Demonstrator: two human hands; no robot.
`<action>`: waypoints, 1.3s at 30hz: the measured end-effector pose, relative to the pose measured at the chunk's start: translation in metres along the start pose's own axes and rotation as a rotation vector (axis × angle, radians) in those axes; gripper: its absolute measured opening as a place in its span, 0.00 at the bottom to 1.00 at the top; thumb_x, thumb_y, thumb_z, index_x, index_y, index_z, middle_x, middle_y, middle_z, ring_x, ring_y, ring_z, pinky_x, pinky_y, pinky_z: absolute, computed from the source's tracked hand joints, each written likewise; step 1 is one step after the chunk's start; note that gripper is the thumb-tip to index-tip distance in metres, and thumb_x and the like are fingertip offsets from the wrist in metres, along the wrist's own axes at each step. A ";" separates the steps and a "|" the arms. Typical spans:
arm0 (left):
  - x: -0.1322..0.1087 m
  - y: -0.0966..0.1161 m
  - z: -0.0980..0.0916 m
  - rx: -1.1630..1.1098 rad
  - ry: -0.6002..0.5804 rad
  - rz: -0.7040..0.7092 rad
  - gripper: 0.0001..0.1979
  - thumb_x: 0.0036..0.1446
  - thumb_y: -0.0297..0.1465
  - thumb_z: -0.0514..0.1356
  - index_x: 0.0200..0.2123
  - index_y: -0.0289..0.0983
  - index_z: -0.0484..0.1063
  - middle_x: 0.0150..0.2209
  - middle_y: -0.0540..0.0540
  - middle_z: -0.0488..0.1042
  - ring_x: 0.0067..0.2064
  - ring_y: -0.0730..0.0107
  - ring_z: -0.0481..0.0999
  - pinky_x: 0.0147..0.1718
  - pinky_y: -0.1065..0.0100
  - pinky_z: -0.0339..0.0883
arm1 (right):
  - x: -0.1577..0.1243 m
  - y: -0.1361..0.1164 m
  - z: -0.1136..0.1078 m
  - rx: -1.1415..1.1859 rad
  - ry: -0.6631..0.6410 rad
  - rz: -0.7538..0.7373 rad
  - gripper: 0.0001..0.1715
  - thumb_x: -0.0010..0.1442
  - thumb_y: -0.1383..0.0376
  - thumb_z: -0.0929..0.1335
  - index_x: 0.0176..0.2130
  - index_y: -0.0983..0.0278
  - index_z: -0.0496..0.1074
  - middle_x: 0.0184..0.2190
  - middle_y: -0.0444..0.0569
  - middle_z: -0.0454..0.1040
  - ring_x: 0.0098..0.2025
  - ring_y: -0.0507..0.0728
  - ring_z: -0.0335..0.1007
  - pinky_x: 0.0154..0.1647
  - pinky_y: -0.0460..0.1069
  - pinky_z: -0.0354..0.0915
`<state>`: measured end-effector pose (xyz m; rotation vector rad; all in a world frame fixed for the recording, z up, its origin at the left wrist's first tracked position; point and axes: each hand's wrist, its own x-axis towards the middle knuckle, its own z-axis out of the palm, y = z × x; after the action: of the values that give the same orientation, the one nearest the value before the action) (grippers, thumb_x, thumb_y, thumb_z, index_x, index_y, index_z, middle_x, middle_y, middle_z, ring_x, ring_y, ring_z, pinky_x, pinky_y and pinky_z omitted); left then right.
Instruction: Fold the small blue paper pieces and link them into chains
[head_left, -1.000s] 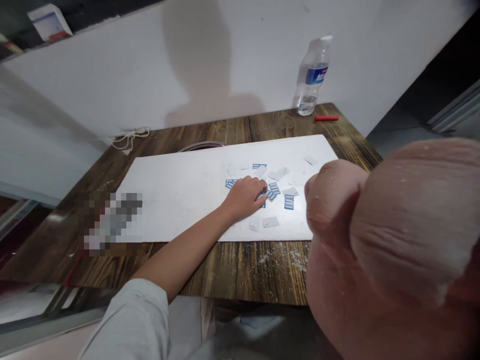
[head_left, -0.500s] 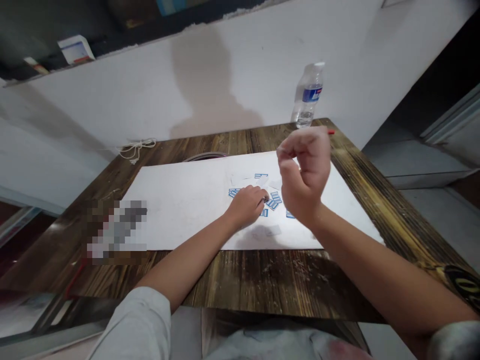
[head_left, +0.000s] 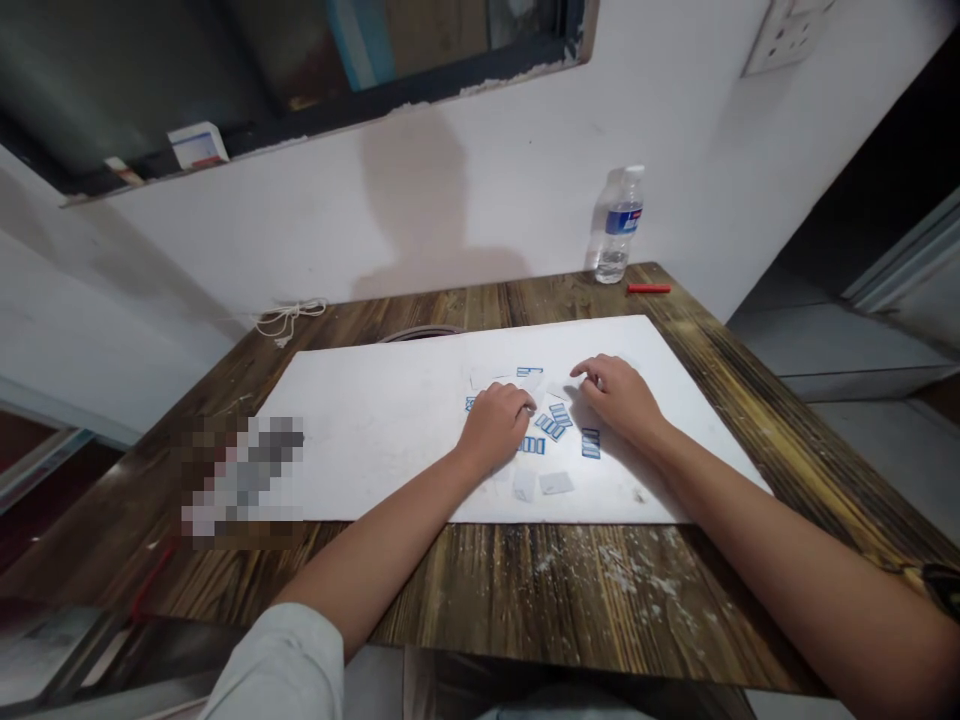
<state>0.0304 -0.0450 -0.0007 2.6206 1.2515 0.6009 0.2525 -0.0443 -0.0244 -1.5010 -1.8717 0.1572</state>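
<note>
On the white board point(head_left: 375, 440) lie several small paper pieces with blue bar-like markings. My left hand point(head_left: 491, 425) rests low among them with its fingers curled inward, and whatever is under the fingertips is hidden. Close to its thumb side lie a pair of overlapping blue-marked pieces point(head_left: 553, 422). My right hand point(head_left: 619, 398) is to the right of the pieces, index finger stretched out and thumb apart, with nothing visible in it. Another blue-marked piece point(head_left: 591, 443) lies just below the right hand. Plain pale slips point(head_left: 556, 484) lie nearer the board's front edge.
A water bottle point(head_left: 620, 228) stands at the back of the wooden table point(head_left: 480, 600), beside a red pen-like stick point(head_left: 649, 289). A white cable point(head_left: 289, 318) lies at the back left. Pale crumbs point(head_left: 622, 570) are scattered along the front. A blurred-out object point(head_left: 251, 470) sits at left.
My right hand has come down from above the board to beside the pieces, and its curled fingers have opened. My left hand stays in about the same place. The view has tilted up slightly.
</note>
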 end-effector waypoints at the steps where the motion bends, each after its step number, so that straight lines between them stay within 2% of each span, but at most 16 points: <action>1: 0.000 0.000 0.000 -0.003 0.001 -0.006 0.09 0.59 0.24 0.52 0.35 0.40 0.72 0.37 0.48 0.75 0.43 0.62 0.69 0.44 0.60 0.63 | 0.001 0.001 0.001 -0.019 0.006 -0.004 0.15 0.56 0.70 0.61 0.37 0.62 0.75 0.32 0.51 0.72 0.38 0.61 0.65 0.41 0.54 0.59; 8: 0.002 0.000 -0.001 -0.011 -0.028 -0.023 0.10 0.59 0.24 0.52 0.35 0.40 0.72 0.38 0.47 0.75 0.44 0.61 0.69 0.45 0.59 0.63 | 0.002 -0.002 0.005 -0.141 -0.027 -0.053 0.14 0.62 0.60 0.65 0.41 0.61 0.78 0.33 0.53 0.71 0.36 0.61 0.62 0.40 0.55 0.57; 18: 0.003 0.000 0.000 -0.003 -0.036 -0.021 0.10 0.59 0.24 0.52 0.35 0.40 0.72 0.37 0.47 0.74 0.44 0.62 0.69 0.45 0.60 0.63 | 0.001 -0.006 0.002 -0.181 -0.062 -0.030 0.13 0.60 0.58 0.67 0.40 0.60 0.78 0.34 0.53 0.69 0.37 0.61 0.60 0.38 0.54 0.54; 29: 0.003 0.000 -0.002 -0.011 -0.021 -0.017 0.10 0.58 0.24 0.52 0.34 0.40 0.72 0.37 0.47 0.74 0.44 0.61 0.69 0.45 0.58 0.63 | 0.002 -0.003 0.005 -0.161 -0.061 -0.068 0.13 0.58 0.55 0.71 0.40 0.58 0.79 0.33 0.52 0.70 0.37 0.60 0.62 0.37 0.53 0.55; 39: 0.003 -0.001 -0.003 -0.039 -0.015 -0.022 0.10 0.57 0.24 0.53 0.34 0.40 0.73 0.37 0.47 0.75 0.43 0.62 0.69 0.46 0.59 0.63 | 0.003 -0.004 0.004 -0.120 -0.084 -0.036 0.11 0.60 0.58 0.69 0.40 0.57 0.80 0.33 0.51 0.70 0.36 0.60 0.64 0.38 0.53 0.58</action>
<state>0.0302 -0.0421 0.0030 2.5720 1.2494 0.5945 0.2468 -0.0413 -0.0239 -1.5606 -2.0052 0.0942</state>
